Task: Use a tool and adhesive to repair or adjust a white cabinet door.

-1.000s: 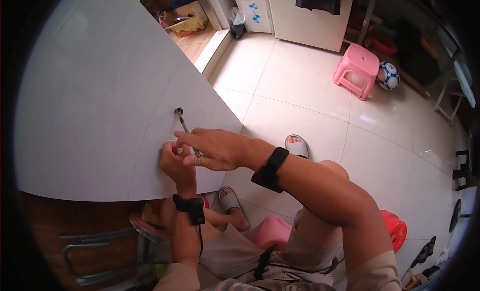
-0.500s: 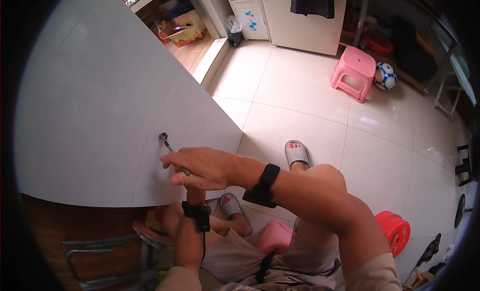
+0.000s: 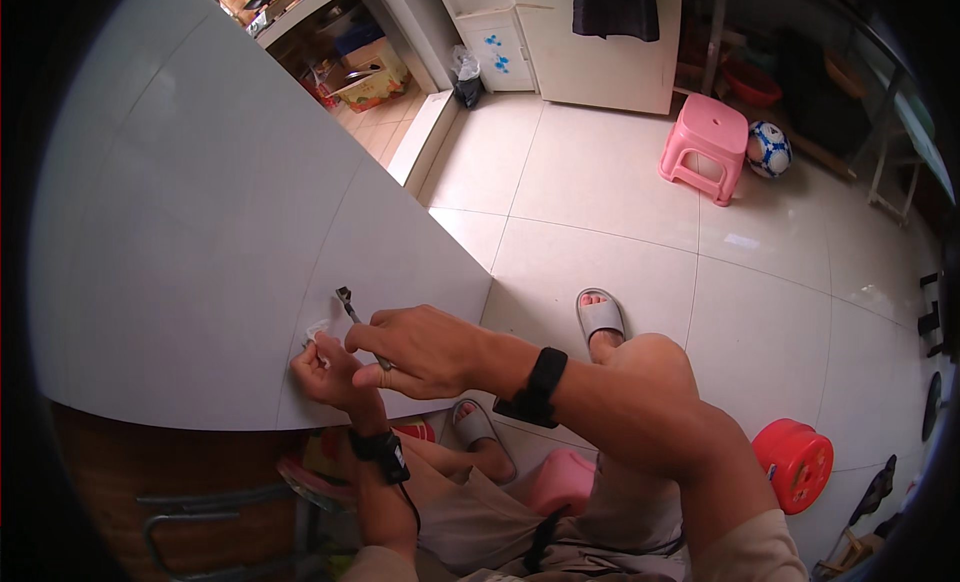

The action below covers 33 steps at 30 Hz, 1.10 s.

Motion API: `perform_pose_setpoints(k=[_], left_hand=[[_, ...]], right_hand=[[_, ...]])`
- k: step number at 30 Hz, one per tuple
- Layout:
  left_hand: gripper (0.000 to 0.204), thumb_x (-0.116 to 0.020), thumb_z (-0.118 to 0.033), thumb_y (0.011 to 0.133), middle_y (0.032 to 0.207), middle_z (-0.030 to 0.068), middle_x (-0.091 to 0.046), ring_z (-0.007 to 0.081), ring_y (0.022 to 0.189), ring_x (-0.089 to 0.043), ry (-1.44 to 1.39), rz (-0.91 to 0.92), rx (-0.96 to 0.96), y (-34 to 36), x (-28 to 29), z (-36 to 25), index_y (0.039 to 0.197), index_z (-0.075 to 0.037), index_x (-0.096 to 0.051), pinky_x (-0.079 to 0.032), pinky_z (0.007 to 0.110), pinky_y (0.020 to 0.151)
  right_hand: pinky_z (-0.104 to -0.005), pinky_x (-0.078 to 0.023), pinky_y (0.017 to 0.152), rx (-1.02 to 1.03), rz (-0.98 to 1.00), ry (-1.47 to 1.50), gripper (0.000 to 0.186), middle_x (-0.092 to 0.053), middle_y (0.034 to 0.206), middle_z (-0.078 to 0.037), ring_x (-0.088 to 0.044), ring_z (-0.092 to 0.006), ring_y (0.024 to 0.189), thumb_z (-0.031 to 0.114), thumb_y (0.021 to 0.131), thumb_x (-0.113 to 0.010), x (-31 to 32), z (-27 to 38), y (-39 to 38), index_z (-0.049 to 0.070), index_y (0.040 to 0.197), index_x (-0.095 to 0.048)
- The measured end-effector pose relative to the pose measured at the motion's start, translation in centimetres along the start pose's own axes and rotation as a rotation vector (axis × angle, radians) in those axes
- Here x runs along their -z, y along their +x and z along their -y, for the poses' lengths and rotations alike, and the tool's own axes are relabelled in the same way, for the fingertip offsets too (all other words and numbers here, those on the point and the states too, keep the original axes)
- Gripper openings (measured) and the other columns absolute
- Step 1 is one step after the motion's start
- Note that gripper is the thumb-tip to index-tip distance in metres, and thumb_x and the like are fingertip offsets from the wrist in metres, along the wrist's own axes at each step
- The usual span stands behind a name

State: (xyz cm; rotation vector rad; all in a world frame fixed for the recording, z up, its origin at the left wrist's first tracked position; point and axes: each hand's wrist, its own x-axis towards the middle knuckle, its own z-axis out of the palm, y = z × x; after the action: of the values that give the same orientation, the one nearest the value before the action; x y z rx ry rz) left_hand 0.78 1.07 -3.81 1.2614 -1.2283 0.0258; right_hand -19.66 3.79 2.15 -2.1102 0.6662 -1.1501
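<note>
A large grey board (image 3: 200, 242) slants over the tiled floor (image 3: 620, 222). On its lower edge, the right hand (image 3: 420, 350) pinches a thin metal tool (image 3: 352, 310), tip protruding upward-left. The left hand (image 3: 322, 372) pinches a small white piece (image 3: 317, 330) just beside it.

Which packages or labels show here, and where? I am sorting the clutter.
Cardboard box: upper left, in the side room; tan, open-topped, coloured sides.
Plastic bag: by the white cabinet; dark with a clear top.
Small white slip: on the grey tabletop, at the left hand.
</note>
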Motion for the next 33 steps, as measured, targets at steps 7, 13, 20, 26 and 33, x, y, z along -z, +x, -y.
perform_pose_setpoints(k=[7,13,20,26,33], left_hand=[[0.026,-0.072,-0.019,0.097,0.085,0.0065,-0.063,0.0131,0.074,-0.055,-0.143,0.233,-0.022,-1.1,-0.4,-0.4,0.093,0.000,-0.055,-0.049,0.030,0.065],[0.026,-0.075,-0.015,0.095,0.088,0.0087,-0.064,0.0144,0.079,-0.060,-0.171,0.177,-0.095,-1.3,0.1,-1.8,0.096,0.000,-0.054,-0.053,0.030,0.070],[0.013,-0.070,-0.003,0.095,0.091,0.0141,-0.069,0.0194,0.083,-0.069,0.070,-0.038,-0.063,1.1,0.9,-1.6,0.095,0.005,-0.059,-0.058,0.032,0.072],[0.010,-0.074,-0.004,0.091,0.079,0.0120,-0.070,0.0222,0.071,-0.069,0.156,-0.016,-0.207,1.6,-0.7,0.5,0.087,0.000,-0.065,-0.057,0.034,0.066],[0.052,-0.051,-0.057,0.101,0.081,-0.0004,-0.054,0.0202,0.080,-0.049,-0.550,0.493,0.335,-6.7,-1.6,1.4,0.096,-0.007,-0.063,-0.045,0.032,0.081]], right_hand=[[-0.0475,-0.050,0.073,0.077,-0.016,-0.076,0.054,-0.065,0.082,-0.018,-0.063,-0.0406,0.082,0.055,0.105,-0.045,-0.4,0.0,0.5,0.002,0.114,-0.057],[-0.0472,-0.052,0.070,0.119,-0.019,-0.125,0.056,-0.066,0.079,-0.017,-0.064,-0.0395,0.082,0.057,0.105,-0.045,-0.7,-0.3,0.2,0.002,0.111,-0.056],[-0.0473,-0.051,0.066,0.096,-0.012,-0.246,0.057,-0.063,0.070,-0.015,-0.064,-0.0384,0.078,0.058,0.104,-0.047,-0.5,0.6,0.1,0.002,0.102,-0.057],[-0.0456,-0.050,0.063,0.125,-0.010,-0.255,0.054,-0.062,0.069,-0.013,-0.063,-0.0366,0.075,0.057,0.103,-0.048,-1.0,2.1,0.7,0.004,0.105,-0.058],[-0.0463,-0.049,0.063,0.110,0.003,-0.170,0.053,-0.066,0.080,-0.009,-0.063,-0.0345,0.075,0.057,0.102,-0.051,-1.9,2.2,-0.6,0.006,0.115,-0.060]])
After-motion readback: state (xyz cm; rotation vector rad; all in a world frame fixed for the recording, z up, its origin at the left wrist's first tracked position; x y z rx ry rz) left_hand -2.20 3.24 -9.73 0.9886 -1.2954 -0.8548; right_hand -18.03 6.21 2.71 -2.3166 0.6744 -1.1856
